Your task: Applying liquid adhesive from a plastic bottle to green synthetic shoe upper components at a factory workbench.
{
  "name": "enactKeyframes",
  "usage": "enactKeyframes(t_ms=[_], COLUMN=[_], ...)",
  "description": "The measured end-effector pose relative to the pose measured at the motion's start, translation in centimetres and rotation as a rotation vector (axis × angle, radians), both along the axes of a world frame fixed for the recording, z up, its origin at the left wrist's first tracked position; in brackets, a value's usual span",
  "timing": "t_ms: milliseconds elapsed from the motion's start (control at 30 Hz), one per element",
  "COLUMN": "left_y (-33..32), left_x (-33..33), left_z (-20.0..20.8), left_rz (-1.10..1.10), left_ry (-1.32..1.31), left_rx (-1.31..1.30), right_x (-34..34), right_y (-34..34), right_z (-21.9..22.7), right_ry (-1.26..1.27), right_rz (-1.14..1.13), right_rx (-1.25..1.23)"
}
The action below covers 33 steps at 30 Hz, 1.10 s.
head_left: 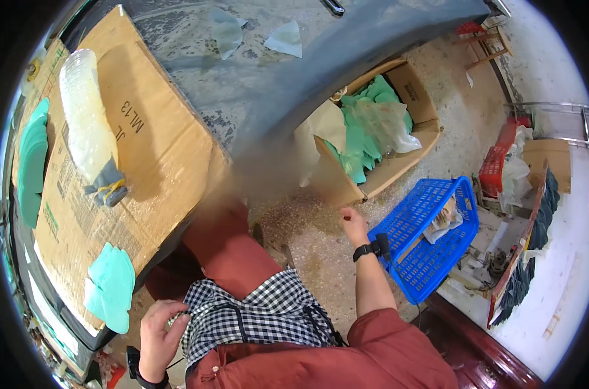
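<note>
Beside the black-and-white checked apron [233,318] on my lap, my left hand [161,329] is loosely curled, with a gap between thumb and fingers and nothing visible in it. Just above it, a small stack of green cut pieces [110,286] lies at the near edge of a flattened cardboard sheet [158,194]. My right hand [354,227] is raised next to the blue plastic basket [431,201], its fingers curled closed. Whatever those fingers may hold is hidden. A clear plastic-wrapped roll [80,117] with a dark, yellow-tied end rests on the cardboard, near another green stack [33,165].
A cardboard box [398,172] holding green pieces and clear plastic stands on the floor ahead. Pale cut pieces [285,40] lie on the dark-covered table [197,84]. At right are a red basket [499,162] and a wooden stool [489,48]. A blurred dark patch covers the middle.
</note>
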<state>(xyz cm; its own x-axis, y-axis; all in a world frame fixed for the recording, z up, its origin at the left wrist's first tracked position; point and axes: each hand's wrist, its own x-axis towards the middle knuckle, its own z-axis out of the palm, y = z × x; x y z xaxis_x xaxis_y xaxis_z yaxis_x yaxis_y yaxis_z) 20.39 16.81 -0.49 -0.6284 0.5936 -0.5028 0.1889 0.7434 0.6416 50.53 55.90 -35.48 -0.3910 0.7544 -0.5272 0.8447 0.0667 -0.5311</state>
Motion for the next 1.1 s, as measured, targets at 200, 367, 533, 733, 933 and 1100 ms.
enactKeyframes(t_ms=[200, 367, 533, 733, 933, 1100], left_y=[-2.4, -6.0, -10.8, -14.9, -15.4, -15.9], left_x=[1.0, 1.1, 4.2, 5.2, 3.8, 2.6], left_z=[2.5, 2.1, -0.8, -2.0, -0.3, 1.8], left_rz=[0.065, 0.192, 0.732, 1.201, 1.218, 1.117], left_ry=[0.126, 0.187, -0.445, -0.604, -0.643, -0.546], left_rx=[0.051, 0.220, 0.420, 0.825, 1.093, 1.113], right_x=[-6.4, -14.7, -21.1, -27.6, -30.1, -32.2], right_y=[-4.3, -9.2, -15.8, -25.0, -29.8, -31.7], right_z=[7.6, 20.5, 29.0, 34.3, 36.0, 37.2], right_ry=[0.487, 0.690, 0.859, 0.938, 0.797, 0.770], right_rz=[-0.221, 0.052, 0.528, 1.119, 1.364, 1.392], right_rx=[-0.274, -0.252, 0.029, 0.494, 0.567, 0.587])
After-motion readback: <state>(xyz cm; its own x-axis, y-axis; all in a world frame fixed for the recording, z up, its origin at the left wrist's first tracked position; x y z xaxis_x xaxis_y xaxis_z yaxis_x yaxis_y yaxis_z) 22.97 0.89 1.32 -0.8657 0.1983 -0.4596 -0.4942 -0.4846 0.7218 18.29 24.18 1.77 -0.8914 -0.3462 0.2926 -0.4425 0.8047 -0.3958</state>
